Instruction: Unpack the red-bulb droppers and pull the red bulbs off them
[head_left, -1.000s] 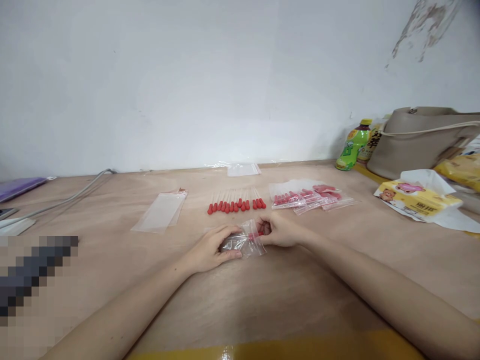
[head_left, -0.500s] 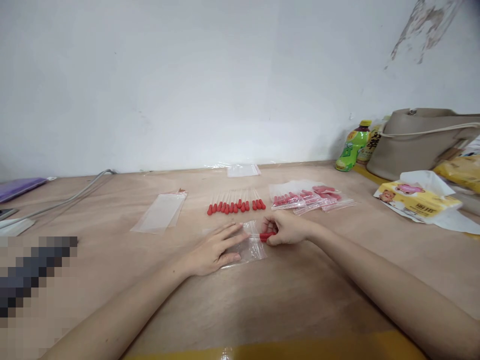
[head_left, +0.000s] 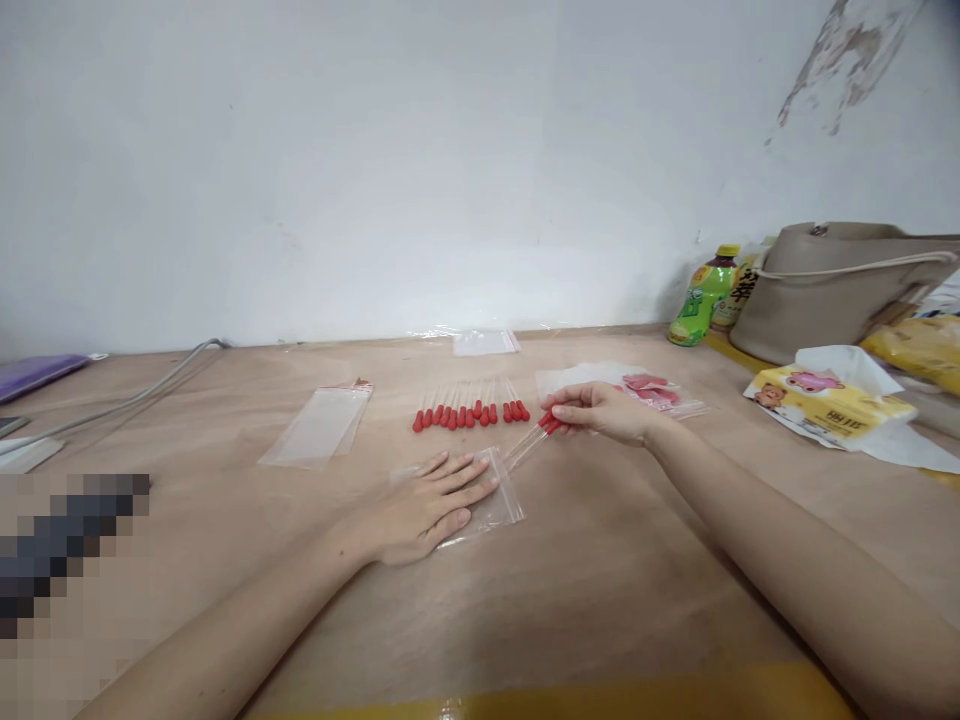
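My left hand (head_left: 431, 505) lies flat with its fingers spread on a clear zip bag (head_left: 491, 510), pressing it to the table. Between the thumb and fingers of my right hand (head_left: 592, 412) are glass droppers (head_left: 550, 422) with red rubber bulbs. Their thin clear tubes slant down and left, with the tips close to the bag's zip end; whether they touch it I cannot tell. Beyond the hands lies a row of several more red-bulbed droppers (head_left: 469, 415). Filled bags (head_left: 652, 388) with red bulbs inside lie behind my right hand, partly hidden by it.
Flat clear bags (head_left: 319, 425) lie to the left, and another bag (head_left: 486, 343) lies by the wall. A tissue pack (head_left: 832, 405), a green bottle (head_left: 705, 300) and a beige handbag (head_left: 825, 290) stand at the right. A grey cable (head_left: 165, 380) crosses the left side.
My right hand has moved up and a little right, drawing the droppers' tubes back from the bag's mouth and tilting them. My left hand stays on the bag, its fingers more spread.
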